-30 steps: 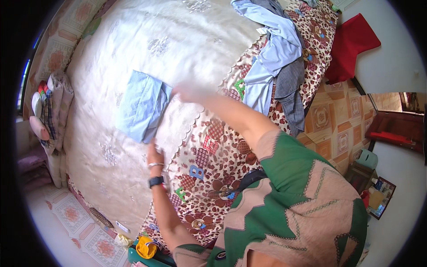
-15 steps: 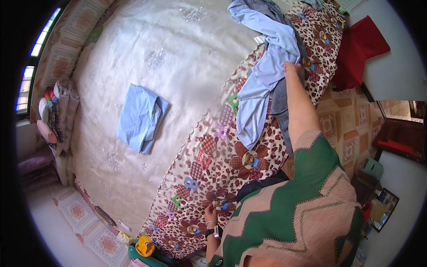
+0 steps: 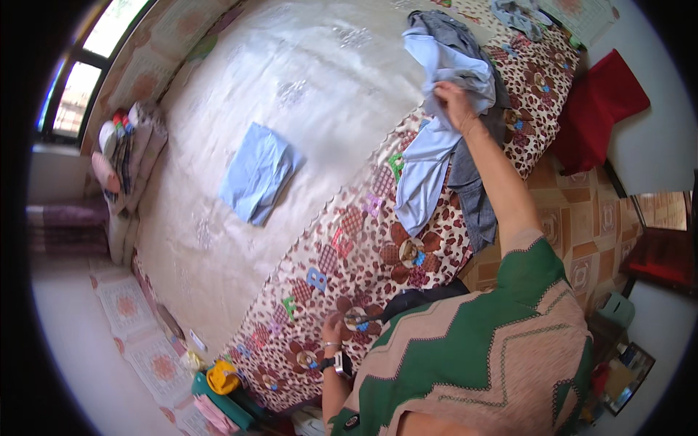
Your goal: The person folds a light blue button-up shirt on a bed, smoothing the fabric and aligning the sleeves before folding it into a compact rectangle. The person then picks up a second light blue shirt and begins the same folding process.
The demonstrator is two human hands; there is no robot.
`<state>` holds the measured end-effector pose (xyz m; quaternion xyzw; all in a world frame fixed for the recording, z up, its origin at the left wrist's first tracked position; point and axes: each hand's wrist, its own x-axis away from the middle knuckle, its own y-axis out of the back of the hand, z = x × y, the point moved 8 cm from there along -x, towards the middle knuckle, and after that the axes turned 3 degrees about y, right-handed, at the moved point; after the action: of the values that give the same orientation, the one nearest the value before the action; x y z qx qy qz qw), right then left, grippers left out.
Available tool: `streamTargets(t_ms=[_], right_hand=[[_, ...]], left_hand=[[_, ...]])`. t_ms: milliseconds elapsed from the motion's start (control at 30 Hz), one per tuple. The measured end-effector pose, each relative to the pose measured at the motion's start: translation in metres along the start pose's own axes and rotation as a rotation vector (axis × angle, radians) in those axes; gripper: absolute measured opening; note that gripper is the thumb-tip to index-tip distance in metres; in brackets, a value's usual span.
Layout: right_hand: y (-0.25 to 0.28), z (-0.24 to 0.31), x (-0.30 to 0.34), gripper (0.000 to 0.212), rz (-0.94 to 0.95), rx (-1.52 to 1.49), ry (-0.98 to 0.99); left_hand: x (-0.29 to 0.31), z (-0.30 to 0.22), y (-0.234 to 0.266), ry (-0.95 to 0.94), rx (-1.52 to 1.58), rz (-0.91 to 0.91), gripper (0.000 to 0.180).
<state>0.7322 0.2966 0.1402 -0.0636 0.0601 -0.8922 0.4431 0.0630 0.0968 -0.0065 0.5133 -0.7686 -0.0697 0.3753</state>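
Note:
My right hand (image 3: 455,106) is closed on a fold of a light blue garment (image 3: 425,178), which lies crumpled on the bed's right side. Under it is a grey-blue denim-like garment (image 3: 472,196), partly covered. My left hand (image 3: 333,330), with a watch on the wrist, is at the near bed edge, fingers bent beside the narrow end of a dark cloth-like thing (image 3: 422,299). What those fingers hold is too small to make out. A folded light blue garment (image 3: 258,173) lies flat on the pale bedcover, away from both hands.
The bed has a pale cover (image 3: 218,269) and a leopard-and-flower patterned sheet (image 3: 407,254). A red chair (image 3: 600,109) stands right of it. Folded bedding (image 3: 142,160) is stacked at left by the window. A yellow cloth (image 3: 222,378) lies over a green chair-like thing (image 3: 233,414).
My right hand has moved slightly left and up, lifting and folding part of the light blue garment. The whole view has shifted a little; my left hand stays near the bed edge.

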Motion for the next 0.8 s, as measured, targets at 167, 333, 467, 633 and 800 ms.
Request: streamTargets(t_ms=[167, 333, 467, 633, 800], right_hand=[[-0.187, 0.023, 0.201, 0.013, 0.800, -0.112, -0.270], [-0.313, -0.008, 0.427, 0.013, 1.484, -0.206, -0.546], [-0.347, -0.030, 0.513, 0.016, 1.905, -0.074, -0.199], [-0.291, -0.163, 0.399, 0.022, 1.404, 0.680, -0.301], [-0.190, -0.197, 0.238, 0.024, 0.647, 1.146, -0.083]], left_hand=[[0.001, -0.020, 0.000, 0.144, 0.561, 0.069, 0.030], [0.007, -0.040, 0.019, 0.252, 0.994, 0.125, 0.035], [0.032, -0.037, 0.032, 0.305, 1.226, 0.128, 0.042], [0.050, 0.093, 0.016, 0.710, 1.019, 0.057, 0.035], [0.028, 0.142, -0.011, 0.586, 0.858, 0.014, 0.045]])
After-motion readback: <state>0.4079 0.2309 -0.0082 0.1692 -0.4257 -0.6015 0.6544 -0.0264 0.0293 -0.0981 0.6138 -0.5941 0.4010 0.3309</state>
